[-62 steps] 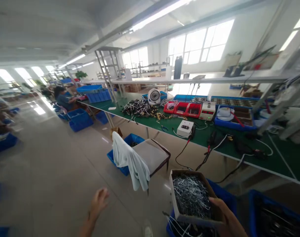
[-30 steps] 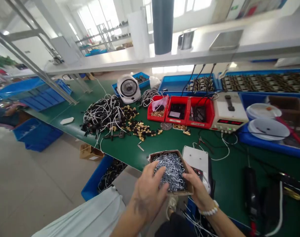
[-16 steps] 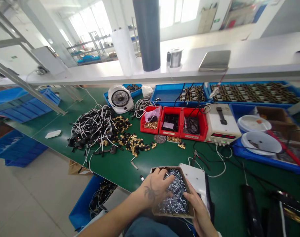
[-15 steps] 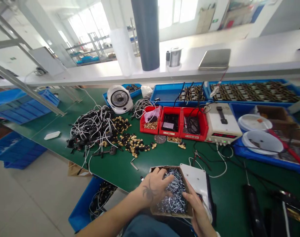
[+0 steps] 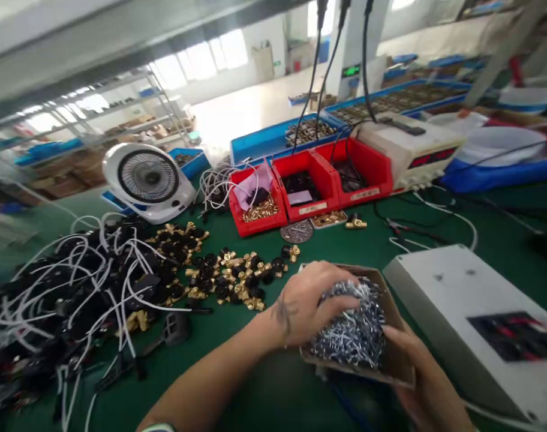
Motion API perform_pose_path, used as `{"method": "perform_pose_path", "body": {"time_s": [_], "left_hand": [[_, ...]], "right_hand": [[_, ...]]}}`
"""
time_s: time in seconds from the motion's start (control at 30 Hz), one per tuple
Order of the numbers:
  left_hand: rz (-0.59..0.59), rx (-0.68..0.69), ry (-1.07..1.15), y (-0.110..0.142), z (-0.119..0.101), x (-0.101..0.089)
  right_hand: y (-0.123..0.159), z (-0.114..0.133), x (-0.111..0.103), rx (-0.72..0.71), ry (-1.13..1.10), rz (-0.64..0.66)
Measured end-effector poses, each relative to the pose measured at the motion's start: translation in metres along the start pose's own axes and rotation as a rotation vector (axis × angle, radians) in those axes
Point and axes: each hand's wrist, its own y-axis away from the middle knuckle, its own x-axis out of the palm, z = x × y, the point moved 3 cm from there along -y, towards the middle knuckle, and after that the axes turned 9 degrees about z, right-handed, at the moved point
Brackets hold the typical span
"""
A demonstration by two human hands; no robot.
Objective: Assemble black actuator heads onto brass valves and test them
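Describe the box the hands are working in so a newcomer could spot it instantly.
On the green table, look at the near edge, just left of the flat white device. There sits a small brown cardboard box heaped with shiny silver wire clips, unlike the red bins behind it.

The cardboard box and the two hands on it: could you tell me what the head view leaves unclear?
- Left hand: fingertips buried in the metal clips; grip unclear.
- Right hand: cut off by the bottom edge; fingers hidden behind the cardboard box.
- Box floor: covered by clips.
- Clips: too small and blurred to tell their shape.
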Motion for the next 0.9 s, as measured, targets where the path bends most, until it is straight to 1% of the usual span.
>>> {"method": "perform_pose_path", "body": {"time_s": [0.03,0.1,0.17,0.2,0.27,0.33,0.43,0.5,0.6,0.67,0.8,0.9], "left_hand": [[-0.056,-0.038,0.099,0.001,0.004,-0.003],[-0.212,-0.138,0.272,0.004,0.01,-0.011],[-0.363,-0.206,0.373,0.008,0.017,-0.019],[-0.419,-0.227,0.393,0.009,0.023,-0.022],[-0.475,-0.271,0.393,0.013,0.038,-0.024],[-0.491,-0.335,0.352,0.019,0.059,-0.02],[-0.442,-0.43,0.226,0.034,0.084,-0.003],[-0.365,-0.464,0.116,0.043,0.091,0.011],[-0.231,-0.463,-0.043,0.052,0.091,0.03],[-0.16,-0.449,-0.125,0.056,0.088,0.038],[-0.072,-0.411,-0.246,0.062,0.086,0.043],[-0.017,-0.341,-0.32,0.065,0.088,0.043]], "right_hand": [[0.005,-0.002,0.004,-0.026,-0.01,-0.059],[0.016,-0.006,0.008,-0.036,-0.005,-0.176],[0.027,-0.009,0.008,-0.039,-0.001,-0.306],[0.032,-0.009,0.008,-0.056,-0.005,-0.364],[0.04,-0.006,0.009,-0.106,-0.015,-0.437],[0.047,-0.003,0.012,-0.157,-0.026,-0.458],[0.054,0.003,0.016,-0.217,-0.053,-0.471],[0.058,0.006,0.016,-0.256,-0.075,-0.472],[0.063,0.009,0.016,-0.302,-0.098,-0.476],[0.066,0.011,0.018,-0.321,-0.108,-0.475],[0.067,0.016,0.029,-0.329,-0.108,-0.446],[0.057,0.016,0.042,-0.304,-0.061,-0.428]]}}
